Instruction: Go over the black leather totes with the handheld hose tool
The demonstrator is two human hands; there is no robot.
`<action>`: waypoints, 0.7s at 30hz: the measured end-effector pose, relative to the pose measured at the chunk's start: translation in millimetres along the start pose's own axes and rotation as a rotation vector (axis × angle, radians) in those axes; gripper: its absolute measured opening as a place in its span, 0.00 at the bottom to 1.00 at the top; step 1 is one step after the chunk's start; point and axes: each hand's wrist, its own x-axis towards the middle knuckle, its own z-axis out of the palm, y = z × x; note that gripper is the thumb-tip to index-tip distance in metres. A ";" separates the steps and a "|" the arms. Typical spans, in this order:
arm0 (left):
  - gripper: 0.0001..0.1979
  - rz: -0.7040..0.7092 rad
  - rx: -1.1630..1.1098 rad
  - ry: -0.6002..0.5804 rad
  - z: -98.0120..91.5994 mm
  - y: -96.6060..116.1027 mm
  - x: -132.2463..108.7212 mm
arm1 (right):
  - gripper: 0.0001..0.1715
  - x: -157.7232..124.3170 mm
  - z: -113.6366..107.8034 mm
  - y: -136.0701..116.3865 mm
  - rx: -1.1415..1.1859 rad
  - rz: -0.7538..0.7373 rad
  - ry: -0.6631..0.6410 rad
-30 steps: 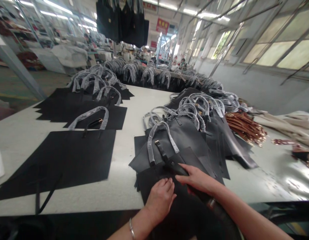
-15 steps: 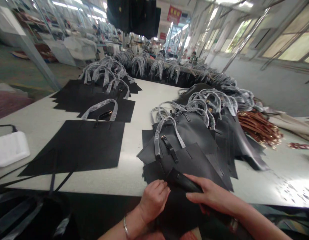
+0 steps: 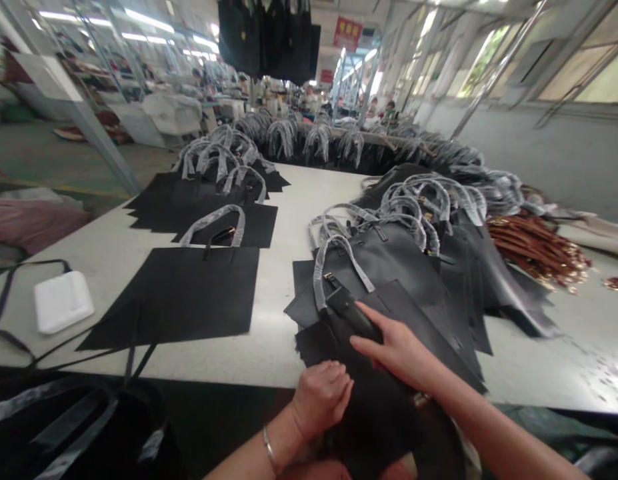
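Observation:
My right hand point(image 3: 395, 350) is closed around a black leather piece point(image 3: 346, 308), thumb and forefinger pinching its sides. The piece's far end lies over the base of a plastic-wrapped handle point(image 3: 317, 273) on the top black bag panel point(image 3: 396, 300). My left hand point(image 3: 323, 395), with a bracelet at the wrist, is a closed fist at the near edge of the stack, beside hanging black leather point(image 3: 373, 420). What its fingers hold is hidden. Below my right wrist shows a small metal fitting point(image 3: 419, 399).
More black panels with wrapped handles point(image 3: 203, 293) lie overlapped on the left of the white table point(image 3: 273, 360). Brown straps point(image 3: 536, 250) are heaped at the right. A white box point(image 3: 63, 301) sits at the left. Black bags point(image 3: 266, 40) hang overhead.
My right hand has moved forward and slightly left with the black leather piece, which now covers much of the panel's buckled tab. My left fist stays near the table edge. The view has shifted slightly.

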 end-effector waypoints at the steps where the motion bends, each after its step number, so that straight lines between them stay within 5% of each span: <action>1: 0.06 -0.057 -0.006 -0.016 -1.3 -0.7 2.3 | 0.43 -2.4 -10.8 0.5 -0.007 -0.009 0.076; 4: 0.04 -0.273 0.033 -0.013 -8.2 -9.4 16.5 | 0.45 -20.2 -47.3 15.9 -0.003 0.034 0.211; 6: 0.13 -0.427 0.141 -0.002 -13.7 -20.7 30.3 | 0.46 -40.0 -66.9 35.1 0.052 0.114 0.260; 10: 0.23 -0.645 0.303 -0.205 -20.0 -46.2 58.0 | 0.46 -89.7 -86.4 81.7 0.263 0.284 0.400; 15: 0.21 -0.740 0.149 -0.418 -18.8 -63.4 79.4 | 0.29 -152.6 -85.5 141.4 0.409 0.485 0.524; 21: 0.22 -0.872 0.097 -0.467 -15.1 -75.0 88.1 | 0.29 -190.6 -57.3 177.7 0.598 0.565 0.459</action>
